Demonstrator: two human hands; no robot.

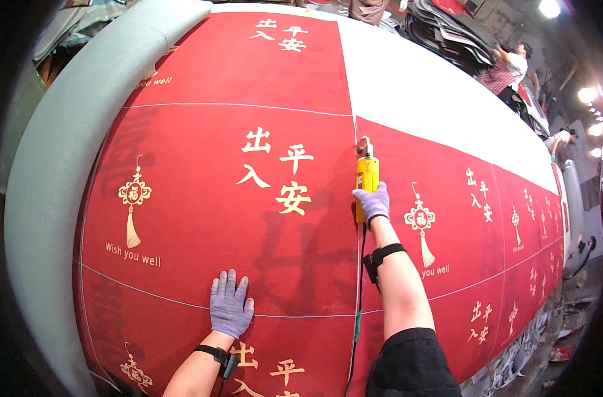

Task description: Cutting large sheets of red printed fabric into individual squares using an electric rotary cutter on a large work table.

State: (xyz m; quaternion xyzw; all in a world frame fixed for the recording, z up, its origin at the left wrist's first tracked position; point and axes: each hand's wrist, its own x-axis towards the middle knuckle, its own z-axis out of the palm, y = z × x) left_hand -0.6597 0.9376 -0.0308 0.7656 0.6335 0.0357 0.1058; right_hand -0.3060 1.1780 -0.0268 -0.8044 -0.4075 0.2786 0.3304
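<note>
A wide red mat sheet (pixel 202 218) with gold tassel ornaments and lettering lies spread before me, thin pale lines dividing it into panels. Gloved in light purple, my right hand (pixel 374 200) is wrapped round a yellow handheld electric cutter (pixel 367 175). The cutter's metal head (pixel 363 145) rests at the seam between two panels, near the edge of the white surface. A dark cord runs from its back end down along the seam. My left hand (pixel 231 306), in a greyish purple glove, lies flat on the mat with fingers stretched, just above a dividing line.
A thick grey-green roll (pixel 57 152) curves along the left side. White bare surface (pixel 420 86) shows at the upper right. Beyond it are stacked dark mats (pixel 447 33) and a person in a checked apron (pixel 500 76). Scraps (pixel 520 354) lie on the floor at the right.
</note>
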